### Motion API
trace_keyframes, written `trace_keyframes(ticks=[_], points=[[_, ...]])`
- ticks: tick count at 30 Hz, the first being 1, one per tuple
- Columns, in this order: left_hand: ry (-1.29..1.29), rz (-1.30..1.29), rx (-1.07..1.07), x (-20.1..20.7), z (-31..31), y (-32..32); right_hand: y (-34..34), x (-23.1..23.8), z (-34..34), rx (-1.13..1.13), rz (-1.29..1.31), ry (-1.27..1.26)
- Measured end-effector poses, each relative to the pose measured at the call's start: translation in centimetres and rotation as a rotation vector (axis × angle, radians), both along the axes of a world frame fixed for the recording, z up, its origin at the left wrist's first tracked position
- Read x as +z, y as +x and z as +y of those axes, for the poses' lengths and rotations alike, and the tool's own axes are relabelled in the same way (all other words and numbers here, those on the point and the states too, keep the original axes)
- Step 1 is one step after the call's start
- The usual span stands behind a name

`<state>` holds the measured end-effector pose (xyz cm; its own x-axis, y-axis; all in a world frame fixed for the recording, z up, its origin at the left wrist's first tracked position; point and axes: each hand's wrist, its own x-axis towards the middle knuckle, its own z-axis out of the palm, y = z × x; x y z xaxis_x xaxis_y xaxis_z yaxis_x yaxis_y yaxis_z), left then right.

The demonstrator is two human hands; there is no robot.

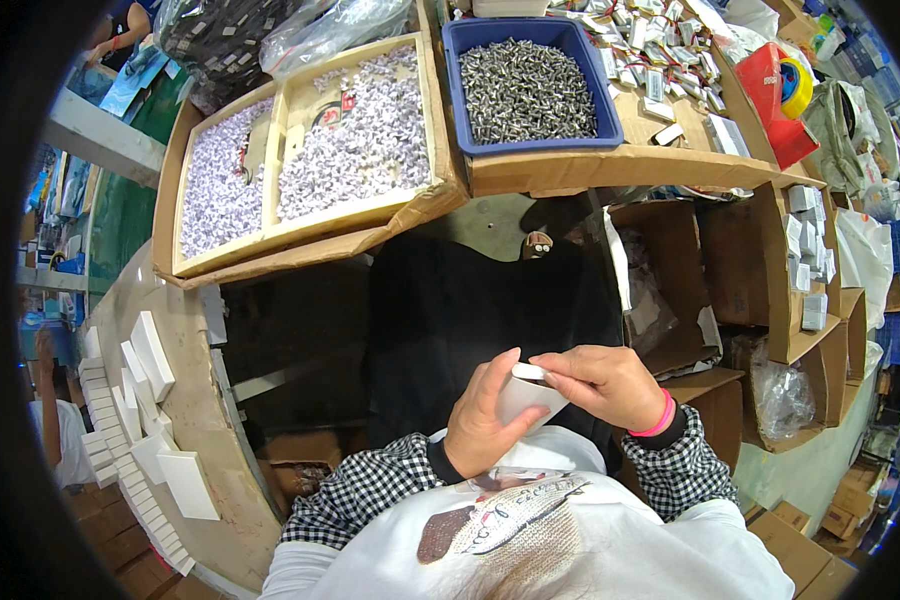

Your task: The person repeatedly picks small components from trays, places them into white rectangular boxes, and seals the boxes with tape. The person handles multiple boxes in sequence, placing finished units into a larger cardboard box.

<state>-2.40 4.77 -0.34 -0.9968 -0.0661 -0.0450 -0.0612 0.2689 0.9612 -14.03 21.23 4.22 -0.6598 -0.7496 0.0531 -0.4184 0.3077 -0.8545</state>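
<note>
White and single, a box [521,402] is clamped in the grip of the left hand [478,425], the right hand [615,385] pinching its end. Beyond stand one blue bin [542,148] and one two-compartment tray [273,165].

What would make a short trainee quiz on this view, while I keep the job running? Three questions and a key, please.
1. True or false: the blue bin of small metal parts sits to the right of the divided wooden tray.

2. Choose one. The left hand holds:
A) a roll of yellow tape
B) a white box
C) a clear plastic bag

3. Fill in the colour: the wristband next to the right hand is ____.

Key: 1. True. 2. B. 3. Pink.
</note>
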Motion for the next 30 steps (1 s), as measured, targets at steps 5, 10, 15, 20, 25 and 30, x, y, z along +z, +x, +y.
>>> trace_keyframes(ticks=[5, 10, 15, 20, 25, 30], points=[[0.062, 0.035, 0.05, -1.0, 0.1, 0.4, 0.1, 0.0, 0.1, -0.014, -0.026, -0.003], [0.048, 0.014, 0.079, -0.9, -0.4, 0.4, 0.5, -0.3, -0.2, 0.003, 0.091, -0.029], [0.069, 0.166, 0.099, -0.2, -1.7, -0.7, 0.2, 0.1, -0.3, 0.032, 0.04, -0.013], [0.11, 0.147, 0.009, -0.1, -2.7, -1.0, 0.2, -0.4, -0.8, 0.046, 0.025, -0.054], [0.195, 0.081, 0.001, -0.8, -3.2, -1.0, 1.7, -1.9, -0.8, -0.082, -0.141, -0.013], [0.283, 0.104, 0.007, -1.2, -3.1, -0.9, 2.6, -2.9, -0.2, -0.097, -0.152, -0.058]])
